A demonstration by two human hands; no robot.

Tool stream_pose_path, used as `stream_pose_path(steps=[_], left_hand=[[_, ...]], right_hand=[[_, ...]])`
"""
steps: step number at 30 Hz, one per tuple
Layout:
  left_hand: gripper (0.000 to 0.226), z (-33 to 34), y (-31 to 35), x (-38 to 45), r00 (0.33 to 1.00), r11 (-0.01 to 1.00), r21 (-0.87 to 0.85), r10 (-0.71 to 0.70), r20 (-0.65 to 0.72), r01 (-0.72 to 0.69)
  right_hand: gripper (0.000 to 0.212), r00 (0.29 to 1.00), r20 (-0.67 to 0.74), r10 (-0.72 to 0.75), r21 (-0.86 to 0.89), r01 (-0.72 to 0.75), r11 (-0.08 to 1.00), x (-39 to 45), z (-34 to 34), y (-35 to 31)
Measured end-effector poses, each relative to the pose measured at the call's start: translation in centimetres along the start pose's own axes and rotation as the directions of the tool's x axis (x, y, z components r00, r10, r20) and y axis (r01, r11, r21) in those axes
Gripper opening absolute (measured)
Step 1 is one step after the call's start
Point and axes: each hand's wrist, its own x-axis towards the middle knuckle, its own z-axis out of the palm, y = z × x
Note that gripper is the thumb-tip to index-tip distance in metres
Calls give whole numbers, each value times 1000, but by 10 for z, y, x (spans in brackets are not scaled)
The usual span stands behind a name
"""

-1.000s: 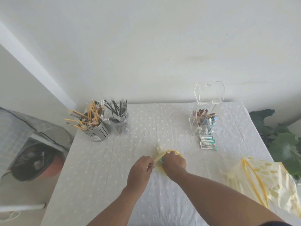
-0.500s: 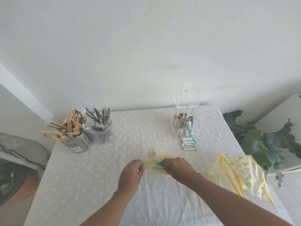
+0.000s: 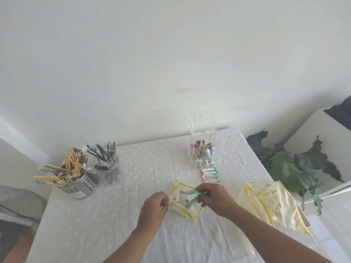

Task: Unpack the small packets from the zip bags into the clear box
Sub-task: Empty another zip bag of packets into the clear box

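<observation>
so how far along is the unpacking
Partly done. The clear box already holds some packets, and a few more lie on the table in front of it. In hand: the left hand holds the small zip bag open while the right hand pulls out green-and-white packets. Left: boxing these and the loose ones; the big yellow bag looks flat, contents unclear.

Near the table's (image 3: 114, 224) far left corner we see a perforated metal holder (image 3: 83, 185) touching a clear cup (image 3: 111, 170); a leafy plant (image 3: 290, 168) stands beyond its right edge
</observation>
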Motion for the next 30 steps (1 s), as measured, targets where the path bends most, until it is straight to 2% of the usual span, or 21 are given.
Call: stream_pose_path(steps=[2,5,11,13,18,20,23,26,30], left_hand=[[23,-1,3,2,1000,1000,8,6,10,-6],[28,-1,7,1,999,999,33,18,45,-20],[16,-1,13,0,997,998,52,24,78,-28],[13,-1,15,1,997,998,51,36,70,-40],[17,0,20,1,999,999,30,32,36,-33],[17,0,20,-1,1000,1000,24,18,23,-18],[16,-2,19,-4,1000,1000,23,2,7,-2],[19,-3,16,-7,1000,1000,20,3,-9,-2],[20,-4,14,-13,999,1000,12,-4,-37,4]], right_hand=[[23,1000,7,-22,-204,23,979,2,1,3],[26,994,104,-31,-570,86,817,5,4,1],[24,993,120,-7,-723,92,684,11,1,-17],[24,992,124,-15,-720,101,686,12,-6,-20],[17,990,121,-74,-610,133,781,23,-42,-36],[15,994,63,-85,-559,106,822,33,-67,-45],[15,988,-96,-121,-475,61,878,55,-107,-58],[18,966,-191,-176,-506,57,861,84,-129,-70],[17,964,-187,-190,-592,44,805,123,-126,-71]])
